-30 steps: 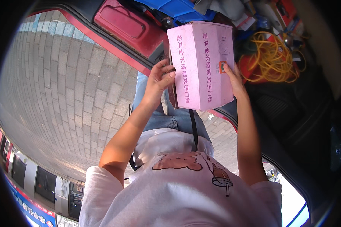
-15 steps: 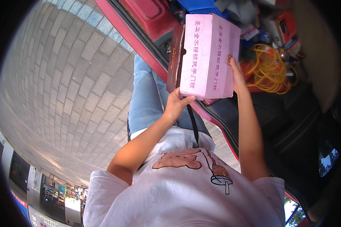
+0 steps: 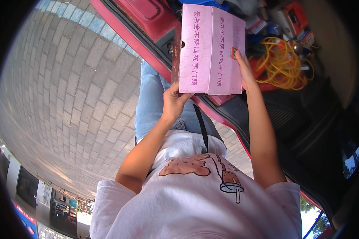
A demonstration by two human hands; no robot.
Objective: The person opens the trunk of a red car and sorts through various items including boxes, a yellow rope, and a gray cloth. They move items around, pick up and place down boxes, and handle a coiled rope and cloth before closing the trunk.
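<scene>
- Grey paving bricks [image 3: 68, 99] are spreading beyond the left hand, a red vehicle's open cargo area [image 3: 155, 24] ahead.
- Left hand [image 3: 174, 102] is gripping the pink box [image 3: 210, 47] at its near edge.
- Right hand [image 3: 243, 69] is clasping its right side.
- Yellow cable [image 3: 283, 63] is lying just beyond the right hand.

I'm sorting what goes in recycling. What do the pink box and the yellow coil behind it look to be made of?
The pink box looks like matte printed cardboard: flat panels, crisp folded edges, no gloss. Both hands hold it, left hand below, right hand at its side. The yellow coil seems plastic-sheathed cord or hose, smooth and loosely looped; which one is unclear.
</scene>
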